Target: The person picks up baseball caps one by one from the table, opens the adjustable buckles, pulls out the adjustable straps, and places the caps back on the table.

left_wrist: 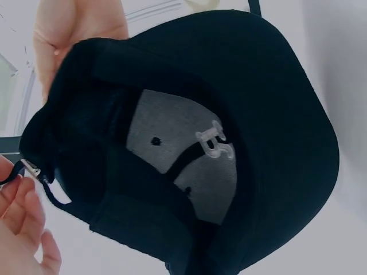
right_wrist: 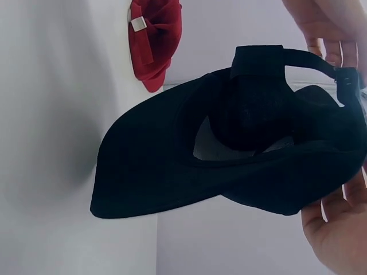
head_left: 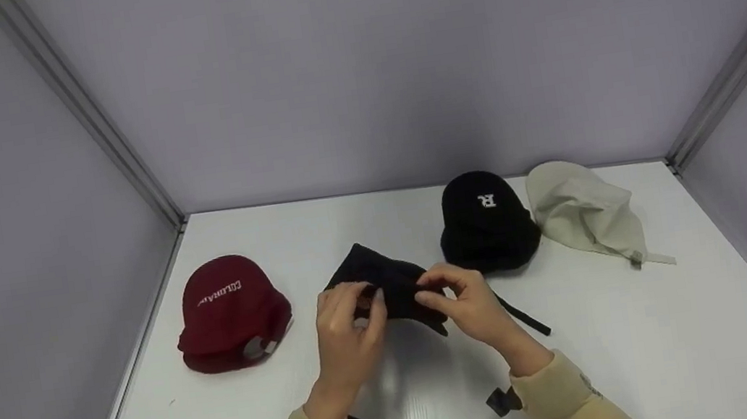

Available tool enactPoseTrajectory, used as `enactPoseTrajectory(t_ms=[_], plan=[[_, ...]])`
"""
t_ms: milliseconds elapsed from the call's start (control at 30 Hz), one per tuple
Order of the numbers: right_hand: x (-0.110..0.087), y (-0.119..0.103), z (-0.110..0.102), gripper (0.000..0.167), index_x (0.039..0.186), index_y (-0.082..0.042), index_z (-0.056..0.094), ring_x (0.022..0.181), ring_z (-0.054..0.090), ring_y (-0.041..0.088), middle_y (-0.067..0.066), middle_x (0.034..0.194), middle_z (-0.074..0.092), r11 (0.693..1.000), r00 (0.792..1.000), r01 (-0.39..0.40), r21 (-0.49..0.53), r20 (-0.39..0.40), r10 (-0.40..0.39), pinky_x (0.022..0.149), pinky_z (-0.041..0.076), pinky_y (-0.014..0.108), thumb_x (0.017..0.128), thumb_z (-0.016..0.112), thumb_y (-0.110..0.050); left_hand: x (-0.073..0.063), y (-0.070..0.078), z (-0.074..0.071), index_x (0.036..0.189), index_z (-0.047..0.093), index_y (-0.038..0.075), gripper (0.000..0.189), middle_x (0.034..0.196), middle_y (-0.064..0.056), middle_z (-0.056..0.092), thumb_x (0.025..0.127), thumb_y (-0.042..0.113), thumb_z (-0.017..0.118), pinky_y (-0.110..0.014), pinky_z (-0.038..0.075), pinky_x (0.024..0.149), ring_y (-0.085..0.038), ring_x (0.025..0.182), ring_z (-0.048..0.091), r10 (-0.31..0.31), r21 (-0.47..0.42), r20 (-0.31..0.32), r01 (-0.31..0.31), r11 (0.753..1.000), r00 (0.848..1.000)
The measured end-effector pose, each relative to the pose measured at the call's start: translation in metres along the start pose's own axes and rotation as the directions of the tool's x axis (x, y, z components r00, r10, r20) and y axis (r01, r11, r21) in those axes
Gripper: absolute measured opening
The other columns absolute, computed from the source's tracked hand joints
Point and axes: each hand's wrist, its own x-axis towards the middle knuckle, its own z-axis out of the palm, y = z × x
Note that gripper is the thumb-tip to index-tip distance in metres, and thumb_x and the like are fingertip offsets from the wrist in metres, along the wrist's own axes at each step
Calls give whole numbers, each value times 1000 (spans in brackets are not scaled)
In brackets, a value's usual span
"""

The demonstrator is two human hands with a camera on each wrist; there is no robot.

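A black baseball cap is held up between both hands over the white table. Its brim points down and its open underside faces the wrist cameras; a grey lining with the back of a stitched letter shows inside. My left hand pinches the cap's rear strap near a small metal buckle, as the left wrist view shows. On the other side, my right hand grips the cap's edge between thumb and fingers. In the right wrist view, my right hand's fingers lie against the crown.
A red cap lies at the left of the table. Behind to the right sit another black cap with a white letter and a beige cap. A thin black strap lies beside my right hand. Grey panels enclose the table.
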Motion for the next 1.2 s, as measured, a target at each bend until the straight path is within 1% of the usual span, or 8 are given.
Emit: enactPoseTrajectory(t_ms=[133,300,433,567,700,900,1067,1200], plan=[[-1,-2,-2,10,97,5,67,82,58,13,14,89,66,1000,1000,-2,-6,12,2,74,46,25,87,69,6,-1,5,-2,92,67,4,10,83,0,66,95,11,62,-29,50,66,-14,75,60,-53,-63,7,54,997,999],[-1,-7,0,21,108,5,65,86,60,20,14,96,65,999,999,24,-33,40,-22,73,48,32,87,70,5,-2,10,-1,93,66,4,5,85,-1,66,90,0,65,-31,54,65,-13,76,64,-91,-130,3,91,987,996],[0,-10,2,25,112,5,64,87,60,29,14,99,65,999,999,32,-44,42,-30,74,49,40,87,70,4,-3,14,2,93,66,5,14,84,-1,66,85,-6,68,-28,54,68,-13,75,64,-93,-160,-6,91,983,996],[0,-11,5,25,110,5,64,87,61,24,13,100,65,999,999,32,-35,24,-31,74,50,34,86,71,5,-5,15,5,93,66,5,15,84,-1,66,85,-7,68,-29,54,66,-12,74,64,-91,-173,-6,89,981,996],[0,-9,8,20,103,5,64,88,60,17,14,100,65,997,998,65,-44,-1,-65,75,49,26,85,71,7,-7,14,8,94,66,6,14,84,0,66,86,-6,66,-29,54,62,-10,73,63,-88,-180,0,86,980,996],[2,-7,13,14,87,5,62,88,60,23,17,93,64,987,987,155,-47,-32,-156,79,49,26,82,70,14,-7,13,9,93,67,6,13,85,2,67,86,-5,65,-29,54,62,-9,73,63,-96,-175,5,96,980,995],[2,-7,15,14,82,4,63,83,59,24,17,89,64,981,982,181,-64,-41,-183,77,49,25,80,71,15,-9,9,9,91,66,7,13,84,2,66,84,-2,71,-36,53,63,-12,75,63,-124,-130,21,125,984,992],[2,-7,15,13,82,4,63,83,59,25,18,89,64,983,983,175,-58,-50,-178,78,49,24,81,72,14,-11,5,7,88,67,9,12,82,4,66,83,2,75,-35,50,68,-11,74,62,-160,-71,37,163,984,986]])
